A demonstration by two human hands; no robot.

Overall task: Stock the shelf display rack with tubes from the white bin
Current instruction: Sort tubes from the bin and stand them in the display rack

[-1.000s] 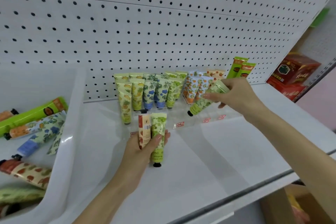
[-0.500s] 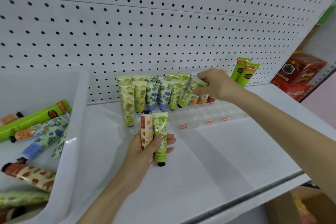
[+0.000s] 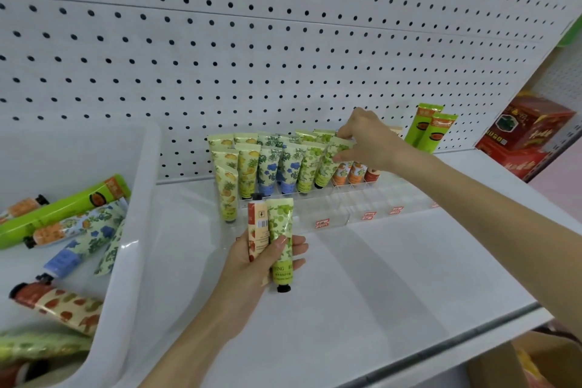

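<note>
Right hand (image 3: 368, 142) pinches a green-leaf tube (image 3: 329, 162) standing in the clear display rack (image 3: 343, 216).
The tube stands cap down, its top edge between the fingertips, with orange tubes (image 3: 349, 172) under the palm. Nearer the camera, the left hand (image 3: 252, 264) grips a strawberry tube (image 3: 259, 230) and a green grape tube (image 3: 282, 230) together. To the left of that grip, the white bin (image 3: 135, 230) holds more tubes.

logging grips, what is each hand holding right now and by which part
Left hand grips two tubes around their lower halves: a strawberry tube, cap up, and a green-leaf tube, cap down. Right hand pinches another green tube near its crimped top.
</note>
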